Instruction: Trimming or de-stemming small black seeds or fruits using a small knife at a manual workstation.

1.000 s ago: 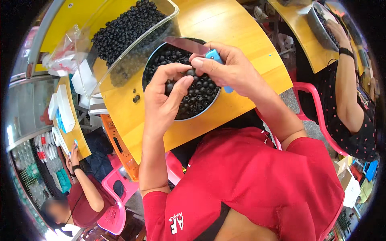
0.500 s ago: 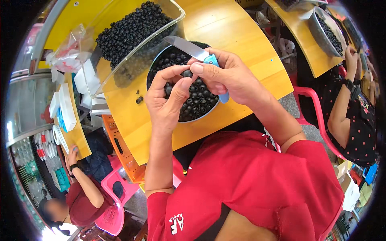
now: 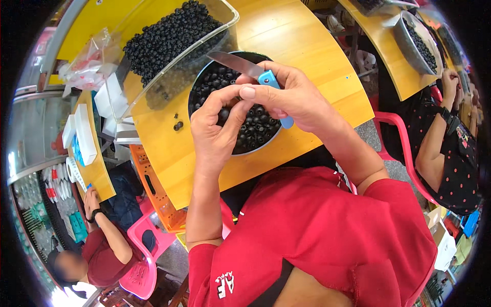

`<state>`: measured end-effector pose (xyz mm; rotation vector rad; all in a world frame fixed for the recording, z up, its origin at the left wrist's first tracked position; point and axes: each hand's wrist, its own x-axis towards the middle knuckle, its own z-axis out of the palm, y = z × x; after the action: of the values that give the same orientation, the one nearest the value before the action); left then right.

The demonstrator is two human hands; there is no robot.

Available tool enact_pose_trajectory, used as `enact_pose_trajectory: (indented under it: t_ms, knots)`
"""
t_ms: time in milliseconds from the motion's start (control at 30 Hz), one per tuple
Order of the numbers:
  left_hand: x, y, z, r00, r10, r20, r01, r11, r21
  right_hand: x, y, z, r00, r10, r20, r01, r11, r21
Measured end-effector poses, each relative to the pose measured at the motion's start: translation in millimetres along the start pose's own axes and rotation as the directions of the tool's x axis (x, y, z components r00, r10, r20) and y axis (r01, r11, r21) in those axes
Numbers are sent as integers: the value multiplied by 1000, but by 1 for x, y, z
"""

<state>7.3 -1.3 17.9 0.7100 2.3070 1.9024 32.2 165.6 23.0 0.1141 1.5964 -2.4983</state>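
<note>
My right hand (image 3: 299, 97) is closed round the blue handle of a knife (image 3: 232, 62); its blade points up and left over a round bowl (image 3: 191, 105). My left hand (image 3: 217, 120) pinches with thumb and forefinger against the right thumb. The small black round piece between these fingertips is now mostly hidden. Another dark round piece shows in the gap under the left forefinger; I cannot tell if it is held. Below both hands, the bowl holds many glossy black round pieces (image 3: 258, 130), olive- or bead-like.
A clear plastic box (image 3: 232, 18) with many holed black pieces stands behind left. Several loose pieces (image 3: 178, 125) lie on the wooden table (image 3: 307, 56). An orange crate (image 3: 158, 189) is below left. Co-workers sit left and right; a metal bowl (image 3: 404, 43) is far right.
My left hand has moved slightly right and its thumb has closed up towards the right thumb, covering the black piece seen before. The knife blade has turned slightly.
</note>
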Motion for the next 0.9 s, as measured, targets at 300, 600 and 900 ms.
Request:
enact_pose_trajectory:
  t_ms: [300,600,900]
  knots:
    - [-4,-7,-1,984,-171,42,171,877,-450,1,1,-1,993,37,109,-55,984,168]
    - [-4,-8,3,972,-231,45,210,766,-607,2,0,-2,995,-37,91,30,997,78]
    - [-1,-7,-4,972,-237,10,211,846,-490,-4,0,1,947,-272,169,315,883,-347]
